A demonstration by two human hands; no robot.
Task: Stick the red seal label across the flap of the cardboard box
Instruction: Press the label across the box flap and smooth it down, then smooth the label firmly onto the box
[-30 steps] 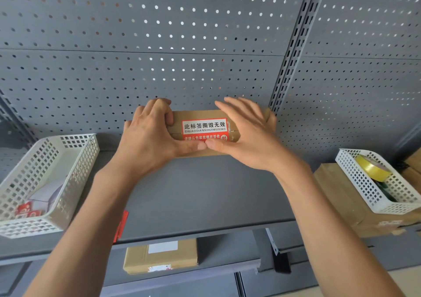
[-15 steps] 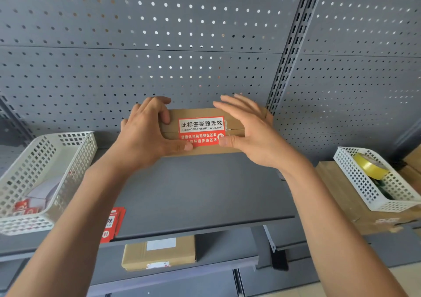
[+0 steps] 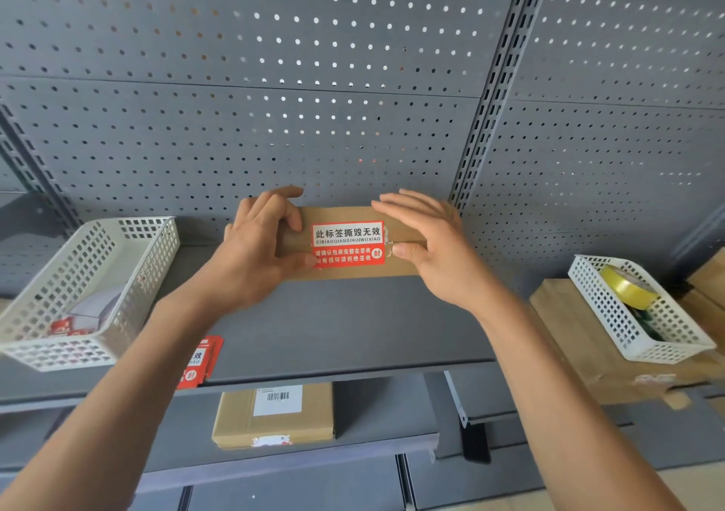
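A flat brown cardboard box [image 3: 400, 267] lies on the grey shelf against the pegboard. The red and white seal label [image 3: 347, 242] sits across the box's flap seam, fully in view. My left hand [image 3: 255, 251] grips the box's left end, its fingers curled over the far edge and its thumb at the label's lower left corner. My right hand [image 3: 435, 251] rests on the right end with fingers spread flat, the thumb tip pressing beside the label's right edge.
A white basket [image 3: 90, 295] with label sheets stands at the left. Spare red labels [image 3: 200, 361] lie by the grey shelf's [image 3: 333, 338] front edge. At the right another white basket [image 3: 643, 310] holds yellow tape [image 3: 623, 285]. A second box [image 3: 274, 412] lies on the lower shelf.
Both thumbs have slid outward from the middle of the label's lower half to its left and right edges, uncovering the whole label. The box stays in place.
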